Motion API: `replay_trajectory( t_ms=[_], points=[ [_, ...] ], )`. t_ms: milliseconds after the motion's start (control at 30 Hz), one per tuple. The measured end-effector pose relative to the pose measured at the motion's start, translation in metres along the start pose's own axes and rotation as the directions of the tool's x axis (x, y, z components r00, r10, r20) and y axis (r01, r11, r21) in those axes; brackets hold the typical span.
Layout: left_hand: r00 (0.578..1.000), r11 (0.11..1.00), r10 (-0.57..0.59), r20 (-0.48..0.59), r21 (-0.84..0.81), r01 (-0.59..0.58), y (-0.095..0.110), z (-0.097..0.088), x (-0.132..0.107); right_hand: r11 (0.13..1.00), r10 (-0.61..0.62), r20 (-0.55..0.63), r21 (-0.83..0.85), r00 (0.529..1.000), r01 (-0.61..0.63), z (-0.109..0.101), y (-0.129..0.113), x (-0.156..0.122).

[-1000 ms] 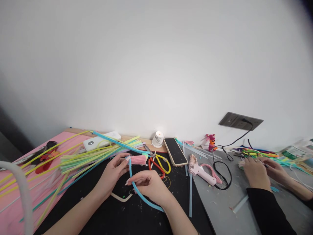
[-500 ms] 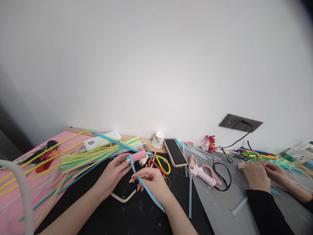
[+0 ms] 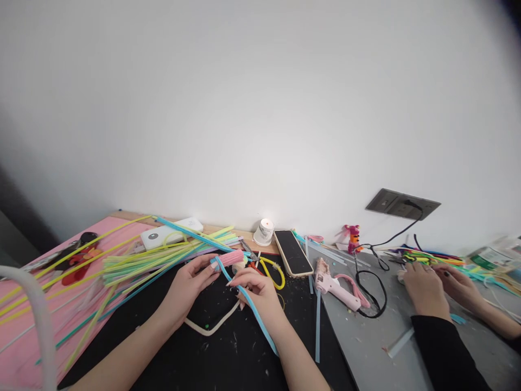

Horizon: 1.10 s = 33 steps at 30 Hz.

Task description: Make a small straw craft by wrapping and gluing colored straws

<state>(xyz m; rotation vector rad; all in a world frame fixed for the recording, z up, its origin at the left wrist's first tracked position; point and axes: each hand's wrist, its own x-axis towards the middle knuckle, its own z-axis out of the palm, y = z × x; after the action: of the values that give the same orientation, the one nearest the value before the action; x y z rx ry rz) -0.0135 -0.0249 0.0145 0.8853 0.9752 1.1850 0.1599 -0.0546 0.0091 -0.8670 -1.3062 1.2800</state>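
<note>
My left hand [image 3: 194,282] grips a short bundle of pink pipe cleaners [image 3: 231,257], which points to the right. A light-blue pipe cleaner [image 3: 258,320] crosses the bundle's near end and runs down toward my right wrist. My right hand [image 3: 260,296] pinches that blue strand just below the bundle. Behind the bundle lie yellow- and red-handled pliers [image 3: 273,273], partly covered, and a small cream piece. A cream pipe cleaner [image 3: 205,332] lies bent on the black mat under my hands.
Several pastel pipe cleaners [image 3: 150,260] and a white power bank [image 3: 171,232] lie at left. A candle [image 3: 264,232], phone [image 3: 292,252] and pink glue gun [image 3: 336,288] stand or lie right of centre. A co-worker's hands [image 3: 427,288] work at far right.
My right hand has moved slightly up and right along the blue pipe cleaner, whose upper part now slants more to the right. The left hand still holds the pink bundle.
</note>
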Motion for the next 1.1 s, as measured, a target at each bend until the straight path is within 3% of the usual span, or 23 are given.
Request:
replay_trajectory(
  t_ms=[133,267,467,600,833,1100],
  points=[
    [0.999,0.999,-0.032,0.026,0.039,0.031,-0.003,-0.001,0.001,0.995,-0.082,-0.087,0.045,0.993,0.087,-0.002,0.001,0.002],
    [0.996,0.992,-0.047,0.07,0.119,0.038,-0.002,0.0,0.0,0.993,-0.071,-0.153,0.078,0.986,0.084,0.001,-0.004,0.0],
    [0.995,0.98,-0.024,0.095,0.197,0.005,-0.001,-0.001,0.0,0.987,-0.118,-0.104,-0.121,0.988,0.105,0.005,-0.012,-0.004],
    [0.988,0.977,-0.019,0.156,0.215,-0.015,-0.003,-0.001,0.001,0.957,-0.198,-0.17,-0.248,0.965,0.153,0.004,-0.012,-0.004],
    [0.974,0.958,-0.003,0.227,0.279,-0.062,-0.009,0.001,0.0,0.987,-0.089,-0.27,-0.156,0.959,0.048,0.0,-0.019,-0.003],
    [0.96,0.913,0.051,0.274,0.376,-0.156,-0.01,-0.001,0.0,0.998,-0.053,-0.299,-0.036,0.953,0.044,0.0,-0.016,-0.003]
  ],
)
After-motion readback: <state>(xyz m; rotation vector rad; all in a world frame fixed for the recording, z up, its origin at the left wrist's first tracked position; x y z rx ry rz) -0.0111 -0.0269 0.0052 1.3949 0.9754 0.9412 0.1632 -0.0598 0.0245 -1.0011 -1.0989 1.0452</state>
